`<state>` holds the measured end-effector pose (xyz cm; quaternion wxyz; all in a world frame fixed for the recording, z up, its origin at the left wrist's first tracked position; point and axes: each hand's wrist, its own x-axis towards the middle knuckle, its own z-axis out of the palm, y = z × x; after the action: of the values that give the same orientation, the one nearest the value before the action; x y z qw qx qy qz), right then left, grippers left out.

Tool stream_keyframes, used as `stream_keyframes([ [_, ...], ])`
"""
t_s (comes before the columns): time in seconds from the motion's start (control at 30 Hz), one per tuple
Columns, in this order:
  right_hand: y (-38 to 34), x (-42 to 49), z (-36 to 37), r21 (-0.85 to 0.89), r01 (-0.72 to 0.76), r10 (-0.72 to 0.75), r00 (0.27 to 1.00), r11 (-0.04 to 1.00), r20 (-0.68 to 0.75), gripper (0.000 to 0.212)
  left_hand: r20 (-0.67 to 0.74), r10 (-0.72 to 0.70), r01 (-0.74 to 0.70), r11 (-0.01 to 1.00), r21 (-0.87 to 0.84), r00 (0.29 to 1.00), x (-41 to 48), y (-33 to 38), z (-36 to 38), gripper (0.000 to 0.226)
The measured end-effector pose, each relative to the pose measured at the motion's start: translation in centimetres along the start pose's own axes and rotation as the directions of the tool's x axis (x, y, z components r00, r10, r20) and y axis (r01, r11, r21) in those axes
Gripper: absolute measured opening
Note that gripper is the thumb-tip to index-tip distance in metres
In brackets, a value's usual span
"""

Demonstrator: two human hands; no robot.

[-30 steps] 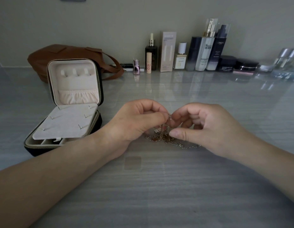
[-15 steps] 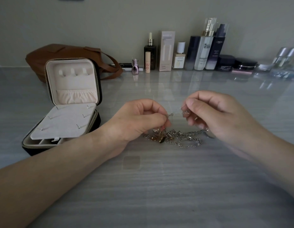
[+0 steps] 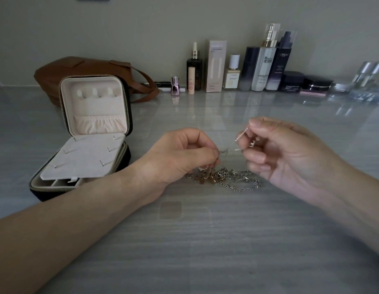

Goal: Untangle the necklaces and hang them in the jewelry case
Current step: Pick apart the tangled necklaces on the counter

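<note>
My left hand (image 3: 180, 153) is above the desk (image 3: 205, 251). Its fingers are curled, and the thumb and the fingertips pinch one part of the tangle. My right hand (image 3: 290, 153) is just beside it, a little higher. It pinches a thin silver chain (image 3: 241, 137) between the thumb and the first fingers, and the other fingers are bent loosely below. This chain goes in a short line from my right fingertips down toward my left fingertips. The right hand is a little blurred, so I cannot tell exactly which fingers touch the chain.

The rest of the necklaces (image 3: 228, 179) lie in a knotted heap on the desk, under and between both hands. Silver links are mixed with some gold-coloured pieces near my left hand.

The jewelry case (image 3: 125, 155) stands open on the desk, to the left of my left forearm and apart from the heap. Its lid (image 3: 95, 102) is upright and has a gathered pocket inside. A pale panel (image 3: 86, 158) with small pins lies tilted over the lower tray.

Behind the case lies a brown bag (image 3: 82, 71), and bottles (image 3: 267, 68) stand in a row along the wall.
</note>
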<state>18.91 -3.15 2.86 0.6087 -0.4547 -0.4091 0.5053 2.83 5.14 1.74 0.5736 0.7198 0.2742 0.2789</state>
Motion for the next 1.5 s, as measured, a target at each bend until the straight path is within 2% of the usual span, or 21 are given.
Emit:
stream_keyframes([
  [0.1, 0.08, -0.01, -0.11, -0.053, -0.046, 0.049, 0.997, 0.998, 0.057, 0.017, 0.004, 0.006, -0.006, 1.0, -0.008, 1.0, -0.02, -0.02, 0.02, 0.019],
  [0.2, 0.07, -0.18, -0.11, -0.186, -0.065, 0.084, 0.992, 0.98, 0.093, 0.023, -0.01, -0.001, 0.001, 1.0, -0.009, 1.0, 0.13, -0.15, -0.15, 0.016],
  [0.27, 0.03, -0.26, -0.14, -0.25, -0.062, 0.09, 0.99, 0.966, 0.104, 0.024, -0.019, -0.008, 0.008, 1.0, -0.012, 1.0, 0.19, -0.18, -0.25, 0.007],
  [0.37, -0.03, -0.19, -0.36, -0.225, -0.043, 0.07, 0.991, 0.973, 0.112, 0.018, -0.018, -0.006, 0.006, 1.0, -0.008, 1.0, 0.23, -0.31, -0.28, 0.013],
  [0.43, -0.04, -0.14, -0.41, -0.208, -0.034, 0.06, 0.991, 0.978, 0.119, 0.022, -0.015, -0.003, 0.003, 1.0, -0.002, 1.0, 0.15, -0.33, -0.22, 0.018],
  [0.7, -0.11, -0.31, -0.18, -0.194, -0.025, 0.054, 0.987, 0.981, 0.15, 0.037, -0.034, -0.01, 0.01, 1.0, -0.002, 0.999, 0.18, -0.37, -0.23, 0.003],
  [0.9, 0.01, -0.5, -0.11, -0.224, -0.001, 0.041, 0.984, 0.975, 0.174, 0.042, -0.028, -0.02, 0.02, 1.0, -0.015, 0.999, 0.1, -0.24, -0.23, 0.006],
  [1.0, -0.07, -0.56, -0.18, -0.242, 0.009, 0.035, 0.984, 0.97, 0.176, 0.042, -0.032, -0.032, 0.031, 0.999, -0.026, 0.999, 0.07, -0.22, -0.21, 0.016],
  [1.17, -0.08, -0.65, -0.15, -0.264, 0.025, 0.016, 0.988, 0.964, 0.154, 0.039, -0.039, -0.024, 0.023, 1.0, -0.016, 0.999, -0.03, -0.15, -0.07, 0.013],
  [1.5, -0.03, -0.74, 0.18, -0.211, 0.02, 0.027, 0.976, 0.977, 0.218, 0.044, -0.012, 0.037, -0.037, 0.999, 0.0, 0.999, -0.42, 0.03, 0.33, 0.017],
])
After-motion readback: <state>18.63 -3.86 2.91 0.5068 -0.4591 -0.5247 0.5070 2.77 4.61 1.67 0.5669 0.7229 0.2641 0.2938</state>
